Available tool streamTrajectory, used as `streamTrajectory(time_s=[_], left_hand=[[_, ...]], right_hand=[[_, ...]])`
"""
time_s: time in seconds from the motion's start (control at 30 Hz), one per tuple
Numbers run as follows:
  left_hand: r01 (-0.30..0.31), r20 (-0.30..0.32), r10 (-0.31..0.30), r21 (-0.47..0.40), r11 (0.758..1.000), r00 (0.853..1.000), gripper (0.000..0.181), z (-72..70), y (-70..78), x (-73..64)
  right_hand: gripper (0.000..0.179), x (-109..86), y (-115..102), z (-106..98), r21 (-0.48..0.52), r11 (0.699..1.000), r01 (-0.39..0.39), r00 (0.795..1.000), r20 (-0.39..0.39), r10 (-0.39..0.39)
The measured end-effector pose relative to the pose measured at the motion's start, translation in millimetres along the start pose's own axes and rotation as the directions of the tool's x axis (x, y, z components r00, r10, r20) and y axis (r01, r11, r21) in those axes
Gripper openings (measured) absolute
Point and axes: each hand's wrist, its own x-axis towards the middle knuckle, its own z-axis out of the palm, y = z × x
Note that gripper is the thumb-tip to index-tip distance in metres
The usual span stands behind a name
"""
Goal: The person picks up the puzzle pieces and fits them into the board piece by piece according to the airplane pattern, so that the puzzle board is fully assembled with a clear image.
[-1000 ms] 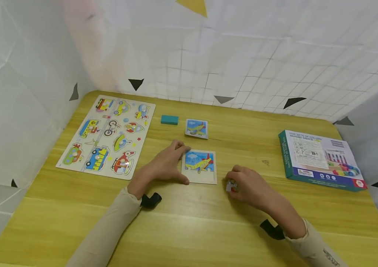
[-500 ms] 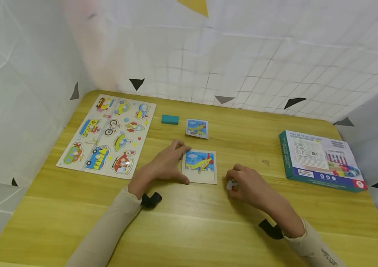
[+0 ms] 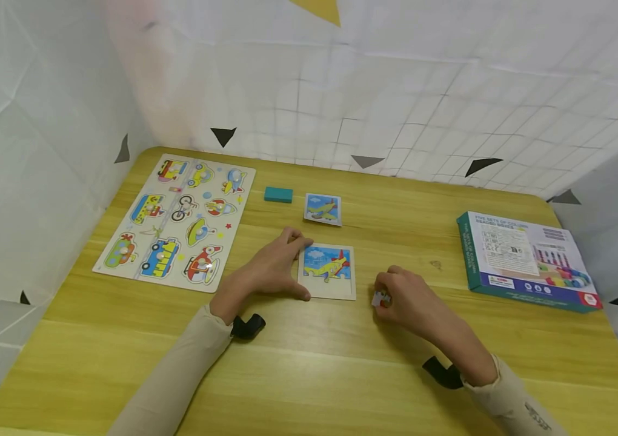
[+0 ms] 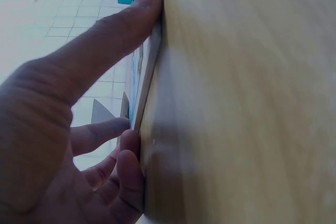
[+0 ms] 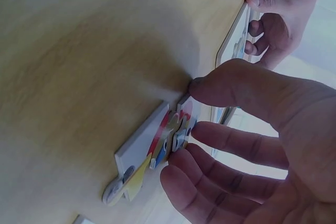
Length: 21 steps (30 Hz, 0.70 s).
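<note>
A small square jigsaw board [image 3: 326,290] lies mid-table, its upper part filled with a yellow and red airplane picture and its lower part bare wood. My left hand [image 3: 272,266] holds it along the left side, thumb at the near corner and index finger at the far one. Right of the board, my right hand [image 3: 408,303] pinches a jigsaw piece [image 5: 187,109] between thumb and index finger, close over the table. Another jigsaw piece [image 5: 144,135], with red and yellow print, lies against it under the curled fingers. From the head view, the hand hides most of both.
Behind the board are a matching airplane picture card [image 3: 322,209] and a teal block [image 3: 279,194]. A vehicle knob puzzle [image 3: 232,221] lies at the left. A boxed beads set [image 3: 527,260] sits at the right. White sheets [image 3: 396,91] border the table [image 3: 309,375].
My right hand has shifted slightly away from me and to the right, with the jigsaw pieces still under its fingers. My left hand stays on the board.
</note>
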Motion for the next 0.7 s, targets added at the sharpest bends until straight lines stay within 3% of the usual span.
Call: streamTrajectory(time_s=[0.27,0.7], left_hand=[[0.003,0.003,-0.003,-0.012,1.000,1.000,0.109,-1.0,0.9,-0.4],[0.006,0.006,-0.006,-0.004,1.000,1.000,0.109,-1.8,3.1,-1.9]], right_hand=[[0.026,1.0,0.9,2.7,0.005,1.000,0.000,1.000,0.006,0.000],[0.027,5.2,-5.3,2.9,-0.050,0.988,0.146,0.984,-0.092,-0.150]])
